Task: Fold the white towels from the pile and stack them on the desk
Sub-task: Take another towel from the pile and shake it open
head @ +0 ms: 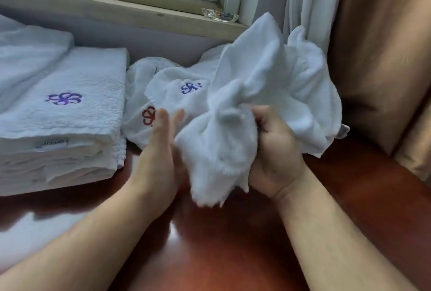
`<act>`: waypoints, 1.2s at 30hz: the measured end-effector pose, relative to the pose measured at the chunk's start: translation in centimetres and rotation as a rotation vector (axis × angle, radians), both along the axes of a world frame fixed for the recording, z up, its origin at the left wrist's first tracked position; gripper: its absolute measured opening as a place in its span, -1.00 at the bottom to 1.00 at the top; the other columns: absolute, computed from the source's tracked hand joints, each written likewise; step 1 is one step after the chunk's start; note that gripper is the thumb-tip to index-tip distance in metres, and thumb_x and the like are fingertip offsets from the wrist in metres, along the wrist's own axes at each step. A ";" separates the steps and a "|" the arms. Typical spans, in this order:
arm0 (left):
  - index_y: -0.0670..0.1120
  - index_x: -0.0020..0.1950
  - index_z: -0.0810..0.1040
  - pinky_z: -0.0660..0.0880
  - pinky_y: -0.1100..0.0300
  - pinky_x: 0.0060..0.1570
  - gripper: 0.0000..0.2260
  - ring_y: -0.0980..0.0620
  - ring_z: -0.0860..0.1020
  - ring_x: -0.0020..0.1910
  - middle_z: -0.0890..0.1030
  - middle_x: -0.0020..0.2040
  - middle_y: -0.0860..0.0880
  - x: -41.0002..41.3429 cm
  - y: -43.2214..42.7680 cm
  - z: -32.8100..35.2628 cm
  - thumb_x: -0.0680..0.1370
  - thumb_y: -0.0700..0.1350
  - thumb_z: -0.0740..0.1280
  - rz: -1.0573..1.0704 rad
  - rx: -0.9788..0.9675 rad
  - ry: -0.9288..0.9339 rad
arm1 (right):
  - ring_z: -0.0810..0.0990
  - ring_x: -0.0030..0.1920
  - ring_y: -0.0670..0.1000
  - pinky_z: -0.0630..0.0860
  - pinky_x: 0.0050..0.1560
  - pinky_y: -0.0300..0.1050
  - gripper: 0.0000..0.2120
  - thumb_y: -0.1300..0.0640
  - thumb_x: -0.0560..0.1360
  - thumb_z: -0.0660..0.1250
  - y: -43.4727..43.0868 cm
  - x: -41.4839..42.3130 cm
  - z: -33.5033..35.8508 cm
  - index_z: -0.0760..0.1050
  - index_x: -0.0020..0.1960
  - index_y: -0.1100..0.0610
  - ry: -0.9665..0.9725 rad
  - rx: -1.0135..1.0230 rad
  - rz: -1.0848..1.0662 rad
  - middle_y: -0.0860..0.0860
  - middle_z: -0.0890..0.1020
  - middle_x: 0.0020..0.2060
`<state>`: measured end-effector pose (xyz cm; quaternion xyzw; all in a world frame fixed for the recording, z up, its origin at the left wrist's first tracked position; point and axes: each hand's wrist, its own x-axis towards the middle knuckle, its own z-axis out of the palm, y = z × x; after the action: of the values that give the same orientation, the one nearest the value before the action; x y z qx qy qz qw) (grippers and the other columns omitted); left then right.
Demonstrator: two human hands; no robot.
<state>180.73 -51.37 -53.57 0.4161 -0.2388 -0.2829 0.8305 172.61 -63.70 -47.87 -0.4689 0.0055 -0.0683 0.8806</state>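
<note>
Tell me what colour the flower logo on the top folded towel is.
Purple, on the top towel of the folded stack; the head view shows it clearly.

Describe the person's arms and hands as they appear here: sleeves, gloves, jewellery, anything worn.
Both forearms are bare up to the bottom edge of the picture; no sleeve or cuff shows. The left hand and right hand wear no gloves. No watch, bracelet or band is visible at either wrist, and no ring shows on the fingers in view, though some of the right hand's fingers are buried in cloth.
</note>
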 end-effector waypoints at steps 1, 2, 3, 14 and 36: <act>-0.08 0.60 0.21 0.34 -0.24 0.42 -0.22 -0.23 0.50 0.38 0.47 0.45 -0.20 0.7 0.5 -0.1 0.55 0.42 0.04 -0.104 -0.043 0.114 | 0.57 0.06 0.17 0.53 0.14 -0.04 -0.61 0.11 0.57 0.13 0.4 -0.1 -0.3 0.52 0.15 0.39 0.025 -0.051 0.086 0.30 0.57 0.03; -0.11 0.58 0.25 0.34 -0.22 0.41 -0.22 -0.25 0.50 0.38 0.48 0.43 -0.23 1.2 1.0 0.0 0.56 0.42 0.06 -0.212 -0.074 0.188 | 0.57 -0.02 0.14 0.55 0.02 -0.09 -0.65 0.10 0.56 0.16 0.7 -0.2 -0.6 0.49 0.16 0.35 0.051 -0.099 0.156 0.28 0.54 -0.02; -0.14 0.54 0.31 0.42 -0.19 0.35 -0.27 -0.23 0.54 0.33 0.53 0.38 -0.24 1.5 1.6 0.3 0.59 0.38 0.10 -0.324 -0.081 0.228 | 0.58 -0.10 0.10 0.55 -0.09 -0.13 -0.65 0.08 0.55 0.19 0.9 -0.2 -0.9 0.46 0.18 0.32 0.069 -0.140 0.219 0.25 0.53 -0.07; 0.07 0.32 0.59 0.62 0.15 -0.16 -0.52 -0.03 0.67 -0.01 0.68 0.18 -0.10 2.5 2.6 -0.2 0.42 -0.21 0.47 -0.006 0.140 0.041 | 0.51 -0.33 -0.20 0.45 -0.18 -0.12 -0.69 -0.21 0.49 0.19 -2.7 0.6 -1.3 0.47 -0.24 -0.01 0.070 -0.812 -1.066 -0.19 0.55 -0.41; 0.05 0.06 0.69 0.58 0.29 -0.32 -0.79 0.04 0.70 -0.17 0.73 -0.05 -0.08 1.0 6.5 7.6 0.69 -0.03 0.24 0.259 0.580 -0.599 | 0.71 -0.29 0.11 0.56 -0.34 -0.11 -0.36 -0.27 0.66 0.04 -2.4 0.2 -2.7 0.65 -0.02 0.22 0.268 -0.621 -0.681 0.16 0.73 -0.28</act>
<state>181.75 -44.86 -45.98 0.7223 -0.3255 -0.0985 0.6022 172.83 -66.07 -50.60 -0.6861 0.2515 -0.2904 0.6178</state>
